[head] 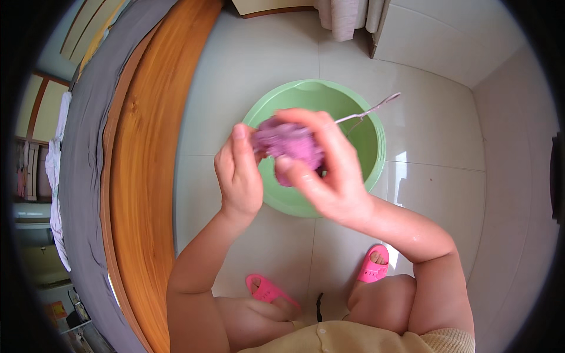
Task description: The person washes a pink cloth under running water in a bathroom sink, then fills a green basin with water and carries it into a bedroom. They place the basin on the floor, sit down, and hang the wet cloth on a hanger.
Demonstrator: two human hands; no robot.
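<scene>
A bunched purple-pink cloth (293, 145), blurred in places, is held between both hands above a green plastic basin (375, 167). My left hand (240, 172) grips the cloth's left side, its thumb pointing up. My right hand (333, 170) holds the right side, with the thumb below and the fingers curled over the top. A thin pale hanger or wire piece (368, 111) with a looped end sticks out over the basin's right rim; its lower part is hidden behind my right hand. The folds inside my hands cannot be seen.
The basin stands on a tiled floor (282, 247). At the left runs a wooden bed side (145, 176) with grey bedding (84, 176). Pink slippers (373, 264) are on the person's feet below. A pale curtain (342, 20) hangs at the top, and a wall rises at the right.
</scene>
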